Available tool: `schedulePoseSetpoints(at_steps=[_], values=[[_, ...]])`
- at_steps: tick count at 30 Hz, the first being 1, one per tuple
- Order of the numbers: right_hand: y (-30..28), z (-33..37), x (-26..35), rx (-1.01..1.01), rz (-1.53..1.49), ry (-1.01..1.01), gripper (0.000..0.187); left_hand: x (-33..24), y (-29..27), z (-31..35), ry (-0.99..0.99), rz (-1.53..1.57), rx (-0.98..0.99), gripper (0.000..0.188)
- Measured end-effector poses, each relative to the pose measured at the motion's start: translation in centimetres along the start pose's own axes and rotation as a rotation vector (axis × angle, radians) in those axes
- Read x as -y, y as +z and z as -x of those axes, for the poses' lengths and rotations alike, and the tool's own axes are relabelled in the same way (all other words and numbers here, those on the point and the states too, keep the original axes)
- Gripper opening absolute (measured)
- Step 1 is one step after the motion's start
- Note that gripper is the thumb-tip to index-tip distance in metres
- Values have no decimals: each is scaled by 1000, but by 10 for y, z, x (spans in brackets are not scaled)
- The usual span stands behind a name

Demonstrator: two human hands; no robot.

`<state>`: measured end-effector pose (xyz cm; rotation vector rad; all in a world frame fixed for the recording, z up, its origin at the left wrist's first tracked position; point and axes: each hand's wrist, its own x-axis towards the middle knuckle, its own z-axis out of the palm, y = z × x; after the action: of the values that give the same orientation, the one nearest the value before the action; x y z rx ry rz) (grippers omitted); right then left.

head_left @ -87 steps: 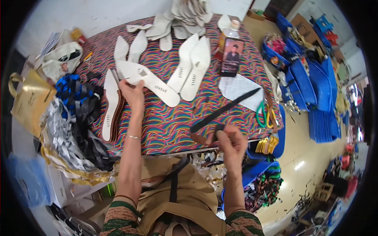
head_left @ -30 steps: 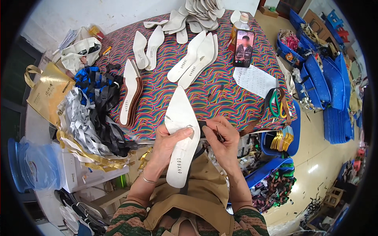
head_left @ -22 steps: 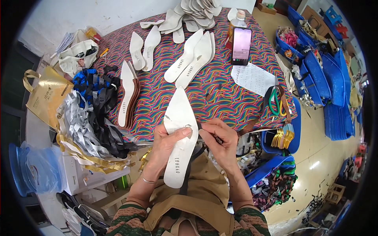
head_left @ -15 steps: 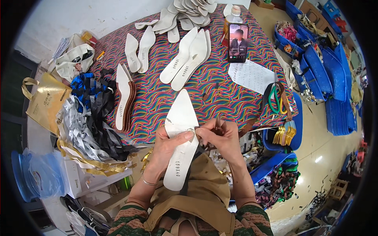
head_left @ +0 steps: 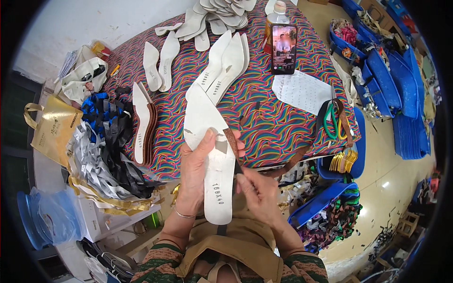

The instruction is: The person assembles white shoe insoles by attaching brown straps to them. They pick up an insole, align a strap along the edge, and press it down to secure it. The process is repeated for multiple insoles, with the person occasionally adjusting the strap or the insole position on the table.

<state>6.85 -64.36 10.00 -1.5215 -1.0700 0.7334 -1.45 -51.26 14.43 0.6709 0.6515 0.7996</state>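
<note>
My left hand (head_left: 194, 167) grips a white pointed insole (head_left: 218, 184) at its middle, thumb on top and fingertips showing past its right edge. A brown glittery strip (head_left: 230, 140) lies along that edge by the fingertips, and its dark side faces up lower down. My right hand (head_left: 258, 192) is closed in a pinch on the strip beside the insole's heel half. From behind this hand the brown strip trails off right across the table edge. Bare grey-brown patches mark the insole's surface.
Brown-edged insoles (head_left: 144, 127) are stacked at left, with loose white insoles (head_left: 229, 70) and a heap (head_left: 217, 12) farther back. At right are a phone (head_left: 283, 49), a bottle (head_left: 278, 13), a paper sheet (head_left: 302, 92) and green-handled scissors (head_left: 331, 120). Ribbons (head_left: 101, 151) hang at left; blue bins (head_left: 377, 80) stand right.
The insole's toe has tilted left. My right hand has moved down from the insole's middle toward its heel, and the brown strip now shows along the right edge.
</note>
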Motion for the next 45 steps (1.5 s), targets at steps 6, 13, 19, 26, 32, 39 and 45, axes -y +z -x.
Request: schedulePoseSetpoints(at_steps=[6,13,19,26,32,39,45], values=[[3,-5,-1,-32,-108,-71,24,9,0,-9,129,-188,-16,26],[9,-24,-26,-114,-79,-204,30,15,-2,-18,200,-336,-19,30],[4,-44,-25,-164,-40,-306,34,27,-19,-2,-35,-249,125,34],[20,-30,-31,-166,207,-368,32,14,-26,-17,57,-395,176,29],[11,-28,-34,-167,205,-332,33,14,-29,-18,17,-163,106,24],[-19,-66,-18,-36,-420,-29,21,29,-40,-1,-88,-343,276,15],[-14,-68,-25,55,-480,140,15,24,-33,0,-86,-452,254,16]])
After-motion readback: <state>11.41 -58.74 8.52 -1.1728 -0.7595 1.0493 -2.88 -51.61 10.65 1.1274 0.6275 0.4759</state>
